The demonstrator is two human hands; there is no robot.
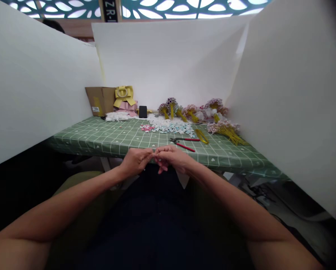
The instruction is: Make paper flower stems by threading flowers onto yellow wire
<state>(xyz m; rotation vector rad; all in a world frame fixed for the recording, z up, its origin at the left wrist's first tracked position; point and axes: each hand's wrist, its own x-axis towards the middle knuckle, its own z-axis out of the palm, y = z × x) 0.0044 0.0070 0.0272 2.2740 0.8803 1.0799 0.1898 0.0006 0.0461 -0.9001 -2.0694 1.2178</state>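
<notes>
My left hand [136,160] and my right hand [171,156] meet fingertip to fingertip just in front of the table's near edge, above my lap. Both are closed in a pinch. Whatever sits between the fingertips is too small to make out. Past my right hand, red-handled pliers [182,143] lie on the green checked tablecloth [114,138] with their handles spread. Beside the pliers is a bundle of yellow wire [202,135]. Small pale blue and white flower pieces [173,126] are heaped beyond, with a few pink pieces [147,128] at their left.
Bunches of beaded stems [194,111] stand along the back right, and a pink-tipped bunch [227,129] lies nearer. At the back left are a cardboard box [99,101], yellow and pink bows [124,96] and a black phone-like object [143,111]. White panels [170,60] enclose three sides.
</notes>
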